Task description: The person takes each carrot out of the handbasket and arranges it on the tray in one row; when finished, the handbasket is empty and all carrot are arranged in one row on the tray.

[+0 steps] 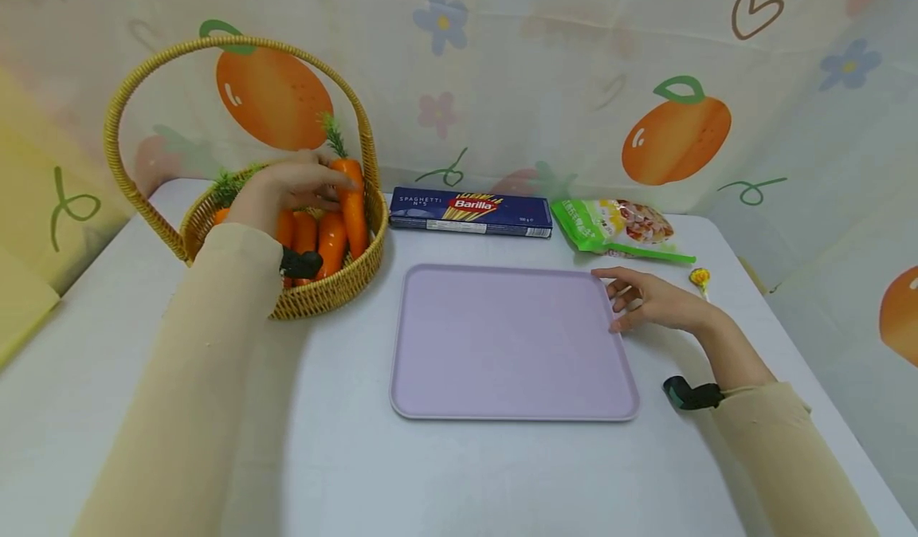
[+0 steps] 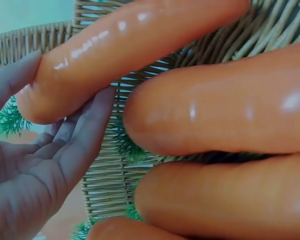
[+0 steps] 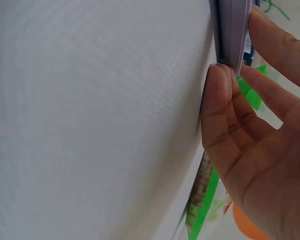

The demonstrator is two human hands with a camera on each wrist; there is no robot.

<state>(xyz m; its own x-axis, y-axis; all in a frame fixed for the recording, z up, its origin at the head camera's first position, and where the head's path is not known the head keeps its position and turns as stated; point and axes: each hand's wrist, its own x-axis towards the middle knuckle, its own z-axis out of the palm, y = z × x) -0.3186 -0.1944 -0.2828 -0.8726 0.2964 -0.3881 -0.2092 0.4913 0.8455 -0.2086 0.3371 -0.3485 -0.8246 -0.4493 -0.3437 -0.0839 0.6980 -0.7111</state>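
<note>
My left hand [image 1: 294, 182] reaches into a wicker basket [image 1: 315, 302] and grips an orange carrot [image 1: 353, 210] near its leafy top. In the left wrist view, thumb and fingers lie on opposite sides of that carrot [image 2: 110, 55], which leans against the basket wall. Several more carrots [image 1: 332, 242] lie beside it. My right hand [image 1: 656, 302] touches the right edge of a flat lilac tray [image 1: 512, 346] with its fingers loosely bent. Up close in the right wrist view, the fingertips meet the tray's rim [image 3: 235, 35] just over the white tabletop.
Behind the tray lies a dark blue spaghetti box [image 1: 469, 212], with a green and white food packet [image 1: 624, 230] to its right. A yellow-topped lollipop [image 1: 699, 278] is beside the right wrist. The basket's tall handle [image 1: 115, 135] arches over the left arm. A printed cloth hangs behind.
</note>
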